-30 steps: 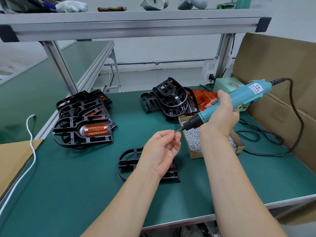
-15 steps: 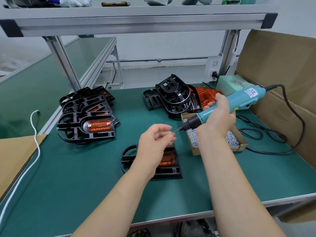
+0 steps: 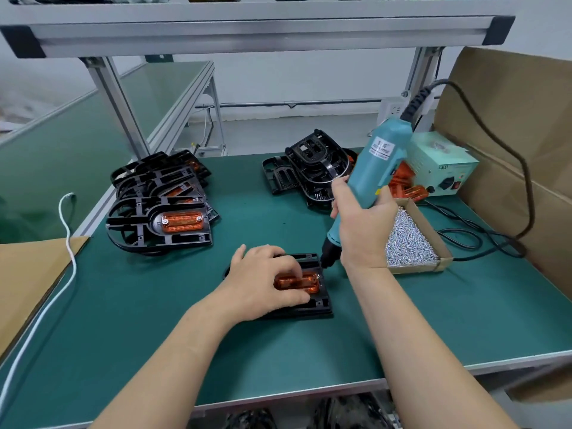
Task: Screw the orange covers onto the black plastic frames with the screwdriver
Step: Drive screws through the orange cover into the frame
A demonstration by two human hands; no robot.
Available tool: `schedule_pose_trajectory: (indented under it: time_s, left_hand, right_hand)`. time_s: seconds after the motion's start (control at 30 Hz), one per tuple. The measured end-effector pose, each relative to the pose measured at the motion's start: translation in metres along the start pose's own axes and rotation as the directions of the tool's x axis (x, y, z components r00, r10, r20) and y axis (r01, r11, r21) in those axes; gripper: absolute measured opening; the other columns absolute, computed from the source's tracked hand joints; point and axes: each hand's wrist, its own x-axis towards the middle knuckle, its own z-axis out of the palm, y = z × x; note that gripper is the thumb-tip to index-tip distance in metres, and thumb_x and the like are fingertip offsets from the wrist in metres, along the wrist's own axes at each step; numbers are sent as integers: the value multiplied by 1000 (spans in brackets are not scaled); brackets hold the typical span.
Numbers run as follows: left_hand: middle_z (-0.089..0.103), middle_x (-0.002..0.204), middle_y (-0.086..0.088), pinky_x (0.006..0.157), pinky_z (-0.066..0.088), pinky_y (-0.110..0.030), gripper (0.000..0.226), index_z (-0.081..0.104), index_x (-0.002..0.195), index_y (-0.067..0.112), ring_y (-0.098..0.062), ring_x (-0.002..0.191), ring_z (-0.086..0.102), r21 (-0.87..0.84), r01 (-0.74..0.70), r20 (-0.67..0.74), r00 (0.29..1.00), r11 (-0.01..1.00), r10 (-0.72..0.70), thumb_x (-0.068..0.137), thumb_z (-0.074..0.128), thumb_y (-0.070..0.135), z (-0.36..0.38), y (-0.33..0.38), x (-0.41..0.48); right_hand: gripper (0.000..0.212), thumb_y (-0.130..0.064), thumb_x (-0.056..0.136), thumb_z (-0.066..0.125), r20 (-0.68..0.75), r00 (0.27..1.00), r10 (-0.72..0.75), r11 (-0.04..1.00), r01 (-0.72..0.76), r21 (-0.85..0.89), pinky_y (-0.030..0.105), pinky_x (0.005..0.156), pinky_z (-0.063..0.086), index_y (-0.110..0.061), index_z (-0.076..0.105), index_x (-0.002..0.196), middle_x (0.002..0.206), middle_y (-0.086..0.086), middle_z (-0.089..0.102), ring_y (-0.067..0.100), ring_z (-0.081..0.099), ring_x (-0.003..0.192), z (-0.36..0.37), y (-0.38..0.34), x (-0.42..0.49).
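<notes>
Near the front edge of the bench (image 3: pixel 154 320), the left hand (image 3: pixel 263 283) held the cover (image 3: pixel 305 281) on a frame (image 3: pixel 322 305); the right hand (image 3: pixel 362 227) gripped the screwdriver (image 3: pixel 371 168) (tilted), bit at the cover's right end. A screw box (image 3: pixel 416 268) sat beside it.

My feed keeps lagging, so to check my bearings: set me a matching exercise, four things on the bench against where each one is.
Things: 1 screwdriver; 2 box of screws; 3 orange cover; 4 stack of frames.
Places: A left part of the table; B gripped by the left hand; C in the right hand, tip down; D right of the black frame being worked on.
Pairs: 1-C, 2-D, 3-B, 4-A.
</notes>
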Motion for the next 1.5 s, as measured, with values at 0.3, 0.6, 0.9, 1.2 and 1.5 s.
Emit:
schedule_pose_trajectory:
  time_s: [0.3,0.6,0.9,1.2,1.5]
  left_hand:
    - [44,140,8,119,-4,-47,49,62,105,51,-16,134,34,6,29,-6,1000,1000,-29,65,60,79,5,0,0]
    - [46,135,10,117,10,-41,42,66,103,49,-17,125,38,27,23,-44,999,999,-22,70,67,74,4,2,-1]
    - [49,130,15,107,18,-32,41,66,99,51,-13,118,41,18,-2,-61,998,1000,3,67,67,76,5,1,1]
    - [47,129,14,100,15,-29,47,64,99,52,-11,115,37,-4,-5,-49,999,1000,5,63,60,82,7,-3,2]
    - [46,128,15,95,12,-27,42,64,98,52,-8,110,32,-19,-5,-53,999,1000,4,65,64,79,7,-2,1]
  right_hand:
    - [17,-35,75,77,78,993,-90,988,99,-118,42,56,48,-40,61,69,64,0,59,23,52,57,10,-2,-10]
    - [18,-34,78,74,241,961,-138,972,178,-154,24,56,43,-22,61,77,60,-16,57,7,49,55,18,4,-15]
    - [19,-31,79,74,446,885,-133,958,229,-170,21,57,42,-25,56,73,61,-16,54,5,47,58,24,6,-18]
    - [15,-36,77,74,395,911,-116,970,189,-151,30,59,48,-28,62,78,68,-14,61,9,54,62,20,9,-16]
    - [17,-38,78,74,411,909,-73,979,144,-145,33,56,45,-36,57,74,62,-12,56,15,51,56,14,12,-15]
